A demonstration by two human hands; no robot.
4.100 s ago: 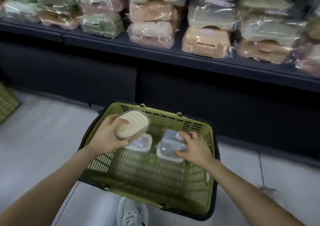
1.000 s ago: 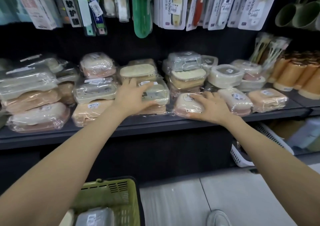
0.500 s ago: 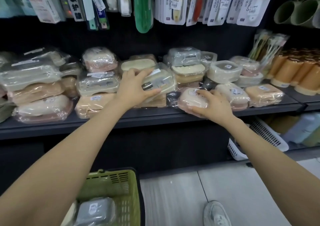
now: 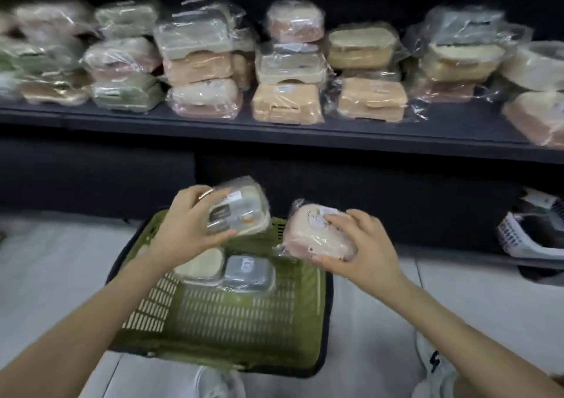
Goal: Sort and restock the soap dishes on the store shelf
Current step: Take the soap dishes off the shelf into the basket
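Off shelf (image 4: 274,132) now: left grip (image 4: 186,223) round clear-lidded dish (image 4: 241,211), right grip (image 4: 363,245) round pink dish (image 4: 314,230).

Head camera, near, facing forward-down: shelf (image 4: 274,135), basket (image 4: 229,315).

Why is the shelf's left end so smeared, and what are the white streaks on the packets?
Head view: motion blur, worst at the left end of the shelf; same view, the streaks are light glaring off the plastic-wrapped soap dishes.
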